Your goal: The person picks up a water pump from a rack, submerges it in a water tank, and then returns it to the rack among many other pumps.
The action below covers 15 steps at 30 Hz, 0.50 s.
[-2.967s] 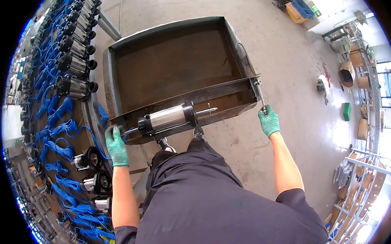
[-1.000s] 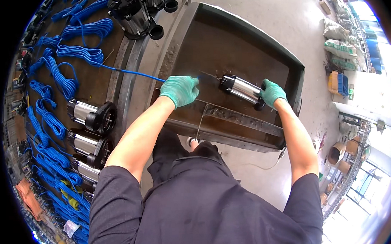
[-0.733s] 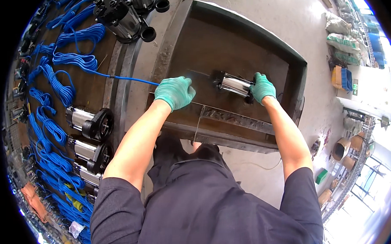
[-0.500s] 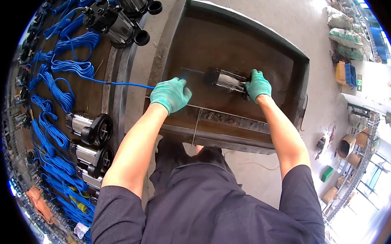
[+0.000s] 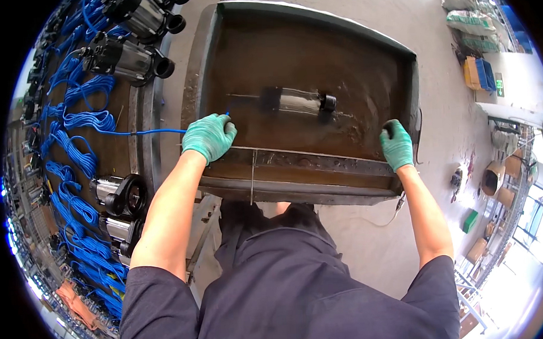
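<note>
Where the tank (image 5: 316,66) stands before me, it holds brown water, and one pump (image 5: 299,101) lies on its side under the surface, silver body, black ends, outline blurred by the water. My left hand (image 5: 209,136), green-gloved, rests closed on the tank's near rim, gripping the blue cable (image 5: 144,132) where it crosses the wall; cable runs left onto the surface (image 5: 136,150). My right hand (image 5: 396,144), gloved alike, is curled over the near rim toward the right corner, holding the rim only. On the surface to my left: more pumps (image 5: 130,55) lying with coiled blue cables (image 5: 80,158), several cut off at the edge. Sacks (image 5: 466,10) on the floor far right, hard to make out.
</note>
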Motion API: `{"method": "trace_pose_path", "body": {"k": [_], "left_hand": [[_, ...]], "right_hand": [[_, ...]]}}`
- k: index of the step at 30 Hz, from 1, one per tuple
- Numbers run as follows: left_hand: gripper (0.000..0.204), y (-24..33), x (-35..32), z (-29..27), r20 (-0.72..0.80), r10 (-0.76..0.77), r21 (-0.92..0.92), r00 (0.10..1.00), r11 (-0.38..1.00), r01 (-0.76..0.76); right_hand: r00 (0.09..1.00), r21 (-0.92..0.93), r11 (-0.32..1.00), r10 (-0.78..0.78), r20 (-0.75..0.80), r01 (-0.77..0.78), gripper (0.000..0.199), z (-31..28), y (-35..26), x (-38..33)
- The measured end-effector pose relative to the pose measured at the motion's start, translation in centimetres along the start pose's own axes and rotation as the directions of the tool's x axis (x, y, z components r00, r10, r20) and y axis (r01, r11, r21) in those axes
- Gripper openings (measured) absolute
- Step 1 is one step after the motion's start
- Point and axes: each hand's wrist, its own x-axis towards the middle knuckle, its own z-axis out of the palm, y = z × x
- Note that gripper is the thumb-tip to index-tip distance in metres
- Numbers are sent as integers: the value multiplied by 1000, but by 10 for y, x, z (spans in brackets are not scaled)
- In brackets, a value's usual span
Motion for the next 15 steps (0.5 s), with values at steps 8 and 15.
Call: {"method": "trace_pose_path", "body": {"k": [8,15], "left_hand": [[37,-2,-2,10,-110,24,-1,994,1000,-25],[38,-1,-5,10,-142,43,11,989,999,-41]], "right_hand": [[966,49,974,224,-127,-219,26,16,32,-19],[941,-82,940,324,-96,-332,30,14,31,-15]]}}
